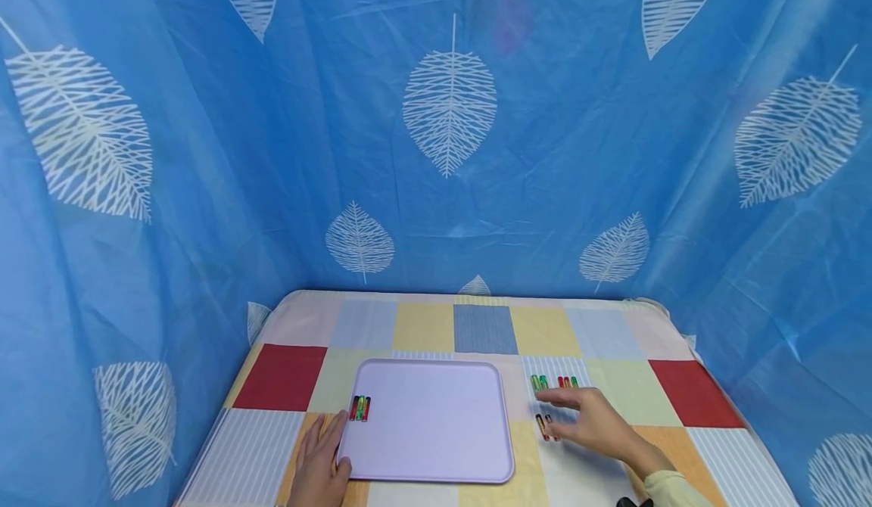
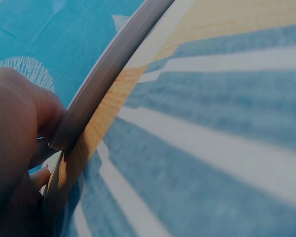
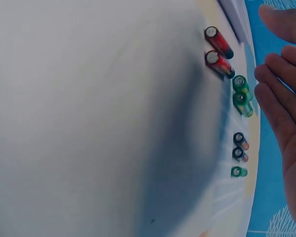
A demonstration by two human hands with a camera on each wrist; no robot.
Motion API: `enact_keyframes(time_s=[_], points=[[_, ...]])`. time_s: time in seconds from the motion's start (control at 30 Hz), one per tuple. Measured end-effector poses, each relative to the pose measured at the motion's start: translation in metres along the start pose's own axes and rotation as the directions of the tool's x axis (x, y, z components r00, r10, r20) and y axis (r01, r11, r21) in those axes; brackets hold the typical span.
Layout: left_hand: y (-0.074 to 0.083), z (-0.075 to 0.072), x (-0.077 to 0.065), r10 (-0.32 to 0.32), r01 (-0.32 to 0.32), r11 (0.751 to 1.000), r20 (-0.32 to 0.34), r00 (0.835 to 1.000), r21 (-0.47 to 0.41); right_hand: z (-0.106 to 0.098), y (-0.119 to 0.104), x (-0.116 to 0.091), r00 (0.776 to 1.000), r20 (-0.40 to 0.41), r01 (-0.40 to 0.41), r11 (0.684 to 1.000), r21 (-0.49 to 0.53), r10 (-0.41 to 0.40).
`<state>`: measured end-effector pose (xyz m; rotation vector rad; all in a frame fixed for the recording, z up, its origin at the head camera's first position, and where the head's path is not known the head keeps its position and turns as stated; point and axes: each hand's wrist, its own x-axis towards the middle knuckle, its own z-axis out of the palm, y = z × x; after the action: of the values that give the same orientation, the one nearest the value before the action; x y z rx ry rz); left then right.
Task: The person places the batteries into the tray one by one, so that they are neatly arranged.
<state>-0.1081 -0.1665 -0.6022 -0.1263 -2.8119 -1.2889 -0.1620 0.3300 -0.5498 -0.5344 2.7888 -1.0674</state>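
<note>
Three batteries [image 1: 360, 409], red and green, lie side by side at the left edge of a pale lilac tray [image 1: 436, 424]. My left hand [image 1: 320, 461] rests at that tray's left side, fingers extended, with the thumb at the near corner. In the left wrist view, the hand touches the tray's rim [image 2: 96, 84]. My right hand [image 1: 596, 424] hovers over loose batteries, thumb and fingers spread apart with nothing between them. Two red-and-black batteries [image 1: 542, 427] are beneath it, partly hidden. Just beyond the fingers lie two green batteries [image 1: 539, 383].
Further right is a small row of red and green batteries [image 1: 568, 382]. A patchwork cloth [image 1: 422, 321] covers the table. Blue curtains [image 1: 531, 151] with white leaf prints surround it at the back and sides. A dark object [image 1: 633, 502] shows at the bottom edge.
</note>
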Motion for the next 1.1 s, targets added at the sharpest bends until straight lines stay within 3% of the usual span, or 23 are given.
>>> enact_keyframes(time_s=[0.23,0.53,0.73,1.1], points=[[0.002,-0.001,0.001,-0.055,0.055,0.998,0.024,0.998,-0.022,0.0,0.007,-0.007,1.0,0.019,-0.017,1.0,0.01,0.016],[0.0,0.001,0.0,-0.001,0.001,1.0,-0.007,1.0,0.006,0.007,0.011,-0.014,0.996,0.04,-0.075,0.997,-0.032,0.076],[0.001,0.0,0.0,-0.015,0.015,1.0,0.009,1.0,0.005,0.011,0.01,-0.017,0.988,0.032,-0.15,0.987,-0.06,0.152],[0.003,-0.001,-0.001,-0.042,0.042,0.999,0.01,0.999,-0.019,0.018,0.012,-0.017,0.996,-0.035,-0.087,0.987,-0.138,0.083]])
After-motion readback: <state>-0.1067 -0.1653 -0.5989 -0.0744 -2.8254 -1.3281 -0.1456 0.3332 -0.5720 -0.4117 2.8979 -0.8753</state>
